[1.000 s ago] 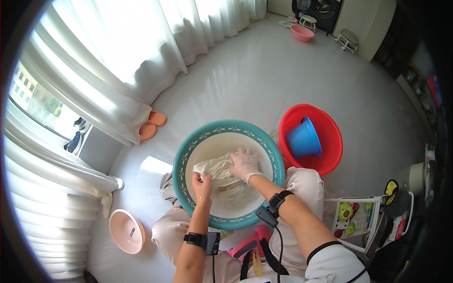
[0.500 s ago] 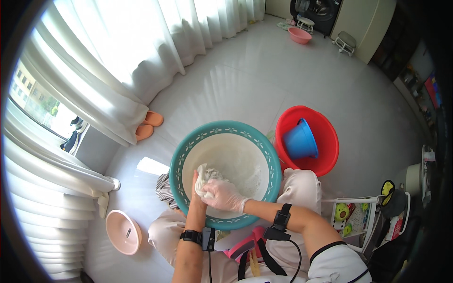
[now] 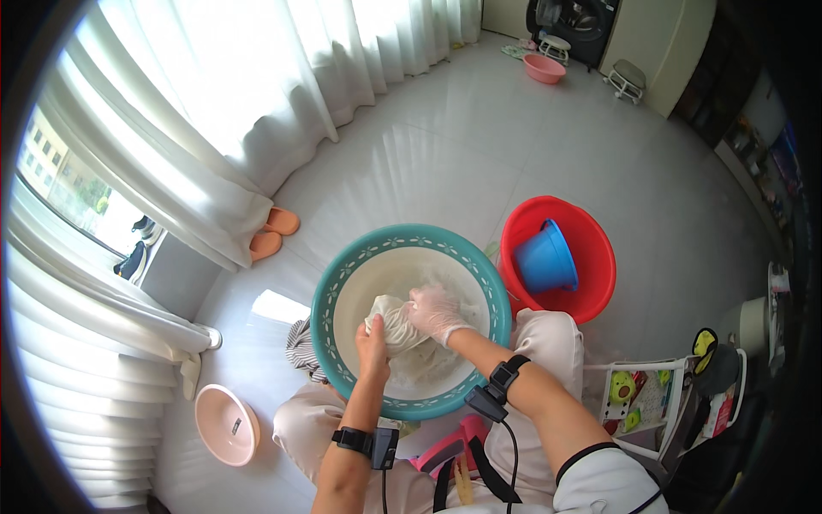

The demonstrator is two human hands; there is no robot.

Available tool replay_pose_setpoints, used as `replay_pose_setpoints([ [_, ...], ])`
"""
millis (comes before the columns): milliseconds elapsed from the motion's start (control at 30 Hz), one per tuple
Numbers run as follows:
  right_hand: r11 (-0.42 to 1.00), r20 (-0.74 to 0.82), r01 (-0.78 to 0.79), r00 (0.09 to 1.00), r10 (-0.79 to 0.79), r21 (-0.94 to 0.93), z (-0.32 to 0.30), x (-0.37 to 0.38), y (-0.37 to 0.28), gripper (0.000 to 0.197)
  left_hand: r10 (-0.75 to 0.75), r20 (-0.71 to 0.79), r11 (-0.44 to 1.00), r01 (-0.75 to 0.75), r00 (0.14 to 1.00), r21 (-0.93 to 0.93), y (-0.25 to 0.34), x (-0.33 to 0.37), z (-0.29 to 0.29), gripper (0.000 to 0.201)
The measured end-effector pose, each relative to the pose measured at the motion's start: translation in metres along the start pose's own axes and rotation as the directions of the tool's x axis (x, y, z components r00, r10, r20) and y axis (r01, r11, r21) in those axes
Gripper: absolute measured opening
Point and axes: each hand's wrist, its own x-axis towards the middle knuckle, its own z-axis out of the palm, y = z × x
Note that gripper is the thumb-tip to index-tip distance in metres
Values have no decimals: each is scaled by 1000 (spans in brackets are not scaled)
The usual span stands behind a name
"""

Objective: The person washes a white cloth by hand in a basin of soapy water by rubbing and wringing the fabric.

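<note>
As one teal basin (image 3: 409, 236) holds one white cloth (image 3: 399, 332), left fingers (image 3: 377, 327) pinch it, gloved right fingers (image 3: 421, 307) clench it.

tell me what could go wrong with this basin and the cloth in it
Water could splash over the rim of the teal basin onto the light trousers right beside it.

The dark device strapped to the right forearm sits close to that rim, so it might get wet or knock it.

The white cloth could slip from the left hand if the grip loosens.
</note>
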Motion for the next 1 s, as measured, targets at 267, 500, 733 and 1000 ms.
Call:
replay_pose_setpoints([
  [267, 999, 204, -23, 979, 15, 37, 27, -9, 1, 57, 69, -202, 995, -52, 977, 89, -34, 33, -36, 44],
  [500, 826, 100, 120, 973, -208, 551, 32, -42, -41, 34, -322, 287, 821, 417, 902, -390, -19, 30, -35, 66],
  [733, 805, -177, 579, 812, -556, 131, -24, -68, -71, 21, 55, 389, 868, 149, 920, -473, -44, 25, -28, 42],
  [1000, 989, -76, 116, 991, -109, 88, 6, -2, -5, 21, -55, 20, 998, 55, 998, -22, -6, 0, -3, 22],
])
